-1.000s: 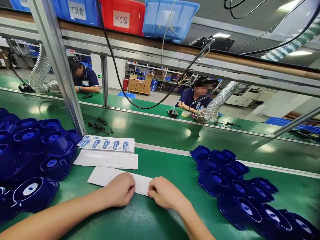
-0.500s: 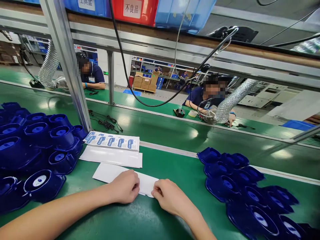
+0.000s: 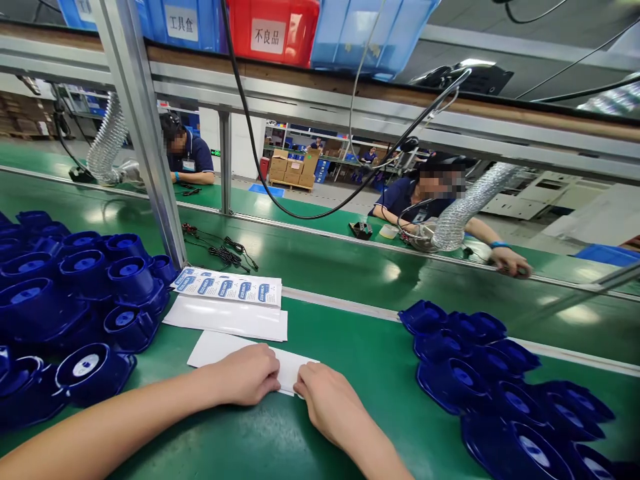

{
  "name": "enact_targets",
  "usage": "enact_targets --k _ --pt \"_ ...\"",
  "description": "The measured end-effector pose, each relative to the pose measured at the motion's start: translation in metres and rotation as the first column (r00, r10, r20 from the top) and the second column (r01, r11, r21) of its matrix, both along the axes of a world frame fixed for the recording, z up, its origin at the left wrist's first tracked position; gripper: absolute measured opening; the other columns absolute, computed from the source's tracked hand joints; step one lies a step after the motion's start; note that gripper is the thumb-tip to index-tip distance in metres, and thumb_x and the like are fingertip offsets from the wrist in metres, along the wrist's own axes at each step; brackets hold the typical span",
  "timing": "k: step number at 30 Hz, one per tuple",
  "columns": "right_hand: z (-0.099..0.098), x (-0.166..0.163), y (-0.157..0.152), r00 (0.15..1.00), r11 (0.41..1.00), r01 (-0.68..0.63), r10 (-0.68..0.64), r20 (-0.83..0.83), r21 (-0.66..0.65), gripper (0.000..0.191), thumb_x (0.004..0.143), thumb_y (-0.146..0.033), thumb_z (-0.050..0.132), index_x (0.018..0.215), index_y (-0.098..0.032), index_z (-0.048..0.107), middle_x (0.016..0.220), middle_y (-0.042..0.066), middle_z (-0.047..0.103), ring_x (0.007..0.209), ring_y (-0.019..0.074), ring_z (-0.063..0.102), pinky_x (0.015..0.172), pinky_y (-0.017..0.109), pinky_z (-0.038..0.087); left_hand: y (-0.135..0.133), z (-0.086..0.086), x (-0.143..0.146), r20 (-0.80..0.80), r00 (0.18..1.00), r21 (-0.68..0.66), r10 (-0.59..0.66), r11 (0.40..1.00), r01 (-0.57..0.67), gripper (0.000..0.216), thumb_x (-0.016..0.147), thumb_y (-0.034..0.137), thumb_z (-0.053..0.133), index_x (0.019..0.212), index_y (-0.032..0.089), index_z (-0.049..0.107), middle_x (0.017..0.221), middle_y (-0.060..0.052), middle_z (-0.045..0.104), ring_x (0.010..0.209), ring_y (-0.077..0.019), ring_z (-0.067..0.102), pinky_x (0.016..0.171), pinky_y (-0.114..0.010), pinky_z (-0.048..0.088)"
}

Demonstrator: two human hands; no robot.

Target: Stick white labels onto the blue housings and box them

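Paper strip (image 3: pixel 215 348), flat, white, oblong

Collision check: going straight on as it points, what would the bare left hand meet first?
Probably the bare right hand, across the white rectangular paper strip both touch; depth is unclear.

white paper strip (image 3: pixel 220 348) | lying aslant (partly hidden) | on green bench (image 3: pixel 345 340)

A paper strip (image 3: pixel 215 347) lies on a workbench (image 3: pixel 345 340), the left hand (image 3: pixel 250 375) and right hand (image 3: pixel 330 401) side by side toward its right end. Behind it lie a blank sheet (image 3: pixel 227 317), then a label sheet (image 3: pixel 235 288). Plastic housings flank both sides, left (image 3: pixel 83 263) and right (image 3: pixel 455 381); bins (image 3: pixel 300 30) stand on an overhead shelf (image 3: pixel 280 73).
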State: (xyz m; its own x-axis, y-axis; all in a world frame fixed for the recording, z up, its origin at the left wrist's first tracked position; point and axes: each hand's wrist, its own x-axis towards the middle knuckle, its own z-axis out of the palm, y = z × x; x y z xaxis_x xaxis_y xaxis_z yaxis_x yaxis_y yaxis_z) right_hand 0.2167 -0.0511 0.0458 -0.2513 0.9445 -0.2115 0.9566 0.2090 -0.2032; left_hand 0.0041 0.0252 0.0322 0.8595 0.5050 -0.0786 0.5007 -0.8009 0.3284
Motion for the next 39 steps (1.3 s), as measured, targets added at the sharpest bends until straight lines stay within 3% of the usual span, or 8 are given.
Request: enact_targets --k 7,12,15,18,24,30,35,39 --pt "-0.009 0.001 0.006 0.999 1.000 -0.018 0.017 0.043 0.018 0.023 0.106 -0.012 0.051 0.098 -0.014 0.073 0.104 0.015 0.080 0.093 0.0305 0.074 0.073 0.036 0.035 0.011 0.004 -0.010 -0.108 0.988 0.018 -0.113 0.993 0.115 0.014 0.084 0.005 0.068 0.086 0.019 0.070 0.092 -0.009 0.075 0.089 -0.0278 0.072 0.066 -0.033 0.049" --pt "-0.009 0.002 0.006 1.000 0.999 -0.015 0.014 0.021 0.035 0.024 0.107 -0.013 0.050 0.094 -0.017 0.070 0.100 0.012 0.079 0.090 0.0280 0.073 0.070 0.036 0.032 0.013 0.009 -0.010 -0.132 0.987 0.050 -0.094 0.994 0.101 0.012 0.090 0.010 0.063 0.087 0.016 0.072 0.090 -0.012 0.075 0.083 -0.0284 0.072 0.065 -0.035 0.050" --pt "-0.009 0.005 0.006 1.000 0.999 -0.012 0.012 0.011 0.040 0.027 0.107 -0.014 0.048 0.089 -0.019 0.067 0.096 0.010 0.078 0.085 0.0268 0.072 0.067 0.035 0.030 0.013 0.015 -0.019 -0.128 0.988 0.074 -0.090 0.992 0.100 0.015 0.094 0.016 0.064 0.083 0.017 0.073 0.089 -0.013 0.074 0.090 -0.0314 0.071 0.071 -0.038 0.053" --pt "-0.011 0.010 0.007 1.000 0.999 -0.007 0.007 0.000 0.036 0.027 0.108 -0.016 0.048 0.086 -0.020 0.063 0.092 0.008 0.077 0.081 0.0258 0.070 0.064 0.034 0.027 0.018 0.018 -0.029 -0.138 0.985 0.085 -0.105 0.989 0.117 0.011 0.087 0.012 0.069 0.078 0.017 0.072 0.089 -0.013 0.073 0.098 -0.0332 0.069 0.074 -0.038 0.054" --pt "-0.016 0.015 0.008 1.000 1.000 0.000 0.000 -0.013 0.020 0.028 0.108 -0.016 0.044 0.085 -0.021 0.058 0.091 0.009 0.075 0.080 0.0259 0.068 0.064 0.034 0.025 0.030 0.011 -0.029 -0.176 0.980 0.070 -0.095 0.992 0.108 0.013 0.080 0.006 0.072 0.086 0.017 0.075 0.093 -0.011 0.076 0.089 -0.0293 0.072 0.065 -0.033 0.052" --pt "-0.012 0.015 0.007 0.999 1.000 0.016 -0.016 -0.035 -0.015 0.027 0.108 -0.017 0.043 0.084 -0.022 0.055 0.093 0.009 0.074 0.081 0.0255 0.067 0.065 0.033 0.028 0.029 0.022 -0.038 -0.195 0.980 0.131 -0.045 0.989 0.071 0.014 0.090 0.017 0.067 0.079 0.015 0.076 0.087 -0.015 0.075 0.083 -0.0317 0.072 0.065 -0.038 0.051" --pt "-0.002 0.038 0.003 0.997 0.996 0.040 -0.045 -0.064 -0.076 0.031 0.109 -0.023 0.040 0.078 -0.024 0.044 0.089 0.009 0.072 0.076 0.0245 0.063 0.065 0.033 0.031 0.022 0.023 -0.033 -0.185 0.971 0.152 -0.151 0.972 0.179 0.010 0.087 0.012 0.068 0.082 0.017 0.074 0.092 -0.014 0.074 0.096 -0.0327 0.070 0.074 -0.041 0.053" --pt "0.000 0.053 0.002 0.992 0.985 0.083 -0.096 -0.080 -0.151 0.032 0.109 -0.028 0.036 0.077 -0.025 0.036 0.088 0.009 0.070 0.076 0.0244 0.059 0.066 0.034 0.031 0.024 0.014 -0.019 -0.175 0.966 0.131 -0.190 0.968 0.214 0.006 0.085 0.012 0.070 0.087 0.014 0.075 0.092 -0.014 0.075 0.092 -0.0327 0.070 0.074 -0.042 0.054"
